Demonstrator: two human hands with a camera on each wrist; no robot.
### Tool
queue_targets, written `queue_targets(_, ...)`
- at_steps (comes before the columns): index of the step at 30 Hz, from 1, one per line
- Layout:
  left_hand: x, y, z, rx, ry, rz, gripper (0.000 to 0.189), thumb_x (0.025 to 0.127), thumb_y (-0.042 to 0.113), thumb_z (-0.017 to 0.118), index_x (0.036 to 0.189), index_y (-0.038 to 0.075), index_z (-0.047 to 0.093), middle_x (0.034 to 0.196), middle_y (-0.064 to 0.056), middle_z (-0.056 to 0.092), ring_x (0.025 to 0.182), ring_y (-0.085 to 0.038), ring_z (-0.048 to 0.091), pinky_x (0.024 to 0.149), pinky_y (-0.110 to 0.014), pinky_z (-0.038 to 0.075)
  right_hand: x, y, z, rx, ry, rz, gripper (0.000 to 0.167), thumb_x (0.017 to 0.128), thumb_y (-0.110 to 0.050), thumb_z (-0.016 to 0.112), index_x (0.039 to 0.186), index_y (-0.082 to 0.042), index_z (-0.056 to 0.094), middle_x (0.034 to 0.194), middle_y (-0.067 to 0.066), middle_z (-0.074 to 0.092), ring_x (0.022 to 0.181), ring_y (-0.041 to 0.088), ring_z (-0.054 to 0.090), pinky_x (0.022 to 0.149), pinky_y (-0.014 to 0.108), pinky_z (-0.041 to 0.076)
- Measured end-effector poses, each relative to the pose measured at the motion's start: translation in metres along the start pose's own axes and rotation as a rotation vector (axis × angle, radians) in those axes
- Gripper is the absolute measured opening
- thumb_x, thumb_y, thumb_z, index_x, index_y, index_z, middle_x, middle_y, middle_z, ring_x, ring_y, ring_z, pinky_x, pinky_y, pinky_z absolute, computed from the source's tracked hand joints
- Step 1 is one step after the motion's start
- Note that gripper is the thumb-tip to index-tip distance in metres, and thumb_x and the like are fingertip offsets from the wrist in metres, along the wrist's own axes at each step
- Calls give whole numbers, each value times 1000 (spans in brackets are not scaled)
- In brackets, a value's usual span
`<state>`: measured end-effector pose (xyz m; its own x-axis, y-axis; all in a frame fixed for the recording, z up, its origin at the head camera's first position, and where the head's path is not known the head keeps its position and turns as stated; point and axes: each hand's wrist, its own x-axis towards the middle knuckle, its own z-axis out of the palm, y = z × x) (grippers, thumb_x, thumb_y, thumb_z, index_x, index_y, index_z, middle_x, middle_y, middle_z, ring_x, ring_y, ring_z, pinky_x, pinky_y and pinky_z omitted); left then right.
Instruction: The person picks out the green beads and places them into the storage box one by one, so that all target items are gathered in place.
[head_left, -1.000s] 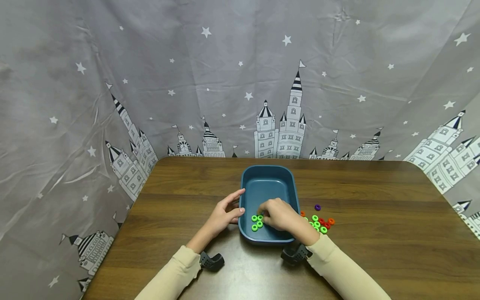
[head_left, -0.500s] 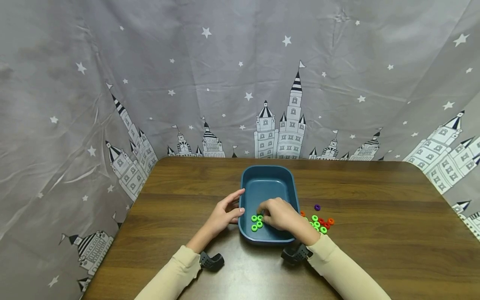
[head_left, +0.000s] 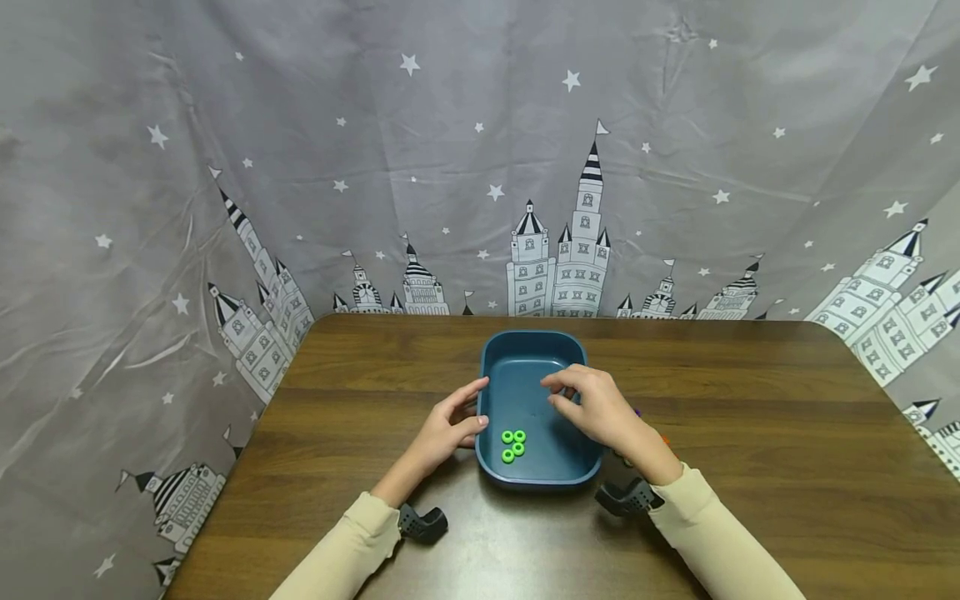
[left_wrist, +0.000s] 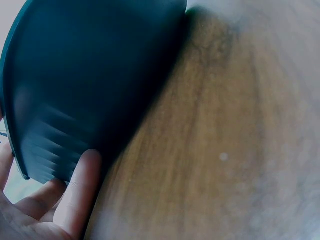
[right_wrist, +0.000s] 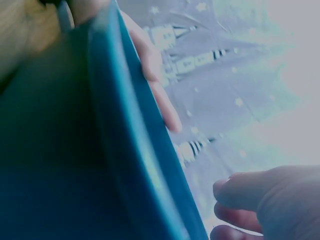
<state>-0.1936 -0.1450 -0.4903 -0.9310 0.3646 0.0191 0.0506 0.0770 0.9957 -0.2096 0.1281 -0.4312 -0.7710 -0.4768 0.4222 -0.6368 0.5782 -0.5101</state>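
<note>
Long pale cream sleeves (head_left: 341, 546) with matching cuffs (head_left: 381, 508), two curved, black, perforated wrist-worn devices (head_left: 427, 527).

1. Your blue bin (head_left: 525, 392) looks like moulded plastic, smooth and satin, with a soft sheen along its rim in the right wrist view.
2. The green rings (head_left: 519, 453) inside it look like smooth plastic.
3. Your tabletop (head_left: 750, 417) has a brown wood grain, smooth, with glossy pale glare nearest you.
4. The grey backdrop (head_left: 450, 100) is creased cloth with a slight sheen.
5. Your cream sleeves (head_left: 720, 525) are matt cloth.
6. The black wrist pieces (head_left: 423, 525) look like matt plastic, pierced with small holes.
</note>
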Motion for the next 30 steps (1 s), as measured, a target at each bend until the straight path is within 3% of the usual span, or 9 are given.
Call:
queue_targets(6, 0, -1, 0, -7, -1, 4, 65, 98, 9, 62, 158, 9, 36, 157, -31, 40, 135, -50, 52, 80, -37, 64, -20, 21, -23, -34, 77, 53, 19, 85, 1, 76, 103, -1, 78, 88, 7, 74, 72, 11, 63, 61, 25, 55)
queue_targets(15, 0, -1, -1, -12, -3, 6, 65, 98, 9, 61, 158, 9, 37, 157, -31, 39, 135, -50, 51, 79, -35, 64, -53, 47, -40, -115, 53, 128, 17, 83, 2, 77, 100, -2, 77, 86, 3, 73, 70, 8, 61, 61, 23, 53)
queue_targets(23, 0, -1, -1, -9, 0, 4, 65, 98, 9, 61, 158, 9, 36, 157, -31, 39, 136, -50, 51, 80, -35, 64, -70, 56, -36, -130, -14, 177, 17, 83, -4, 79, 100, -3, 77, 86, 1, 72, 73, 8, 62, 64, 24, 54)
queue_targets(30, 0, 0, 0, -14, -3, 3, 66, 98, 8, 61, 158, 7, 35, 157, -32, 39, 135, -50, 51, 80, -35, 64, -76, 59, -26, -170, -39, 120, 17, 81, -10, 82, 96, -8, 78, 88, -1, 75, 81, 16, 67, 72, 34, 57)
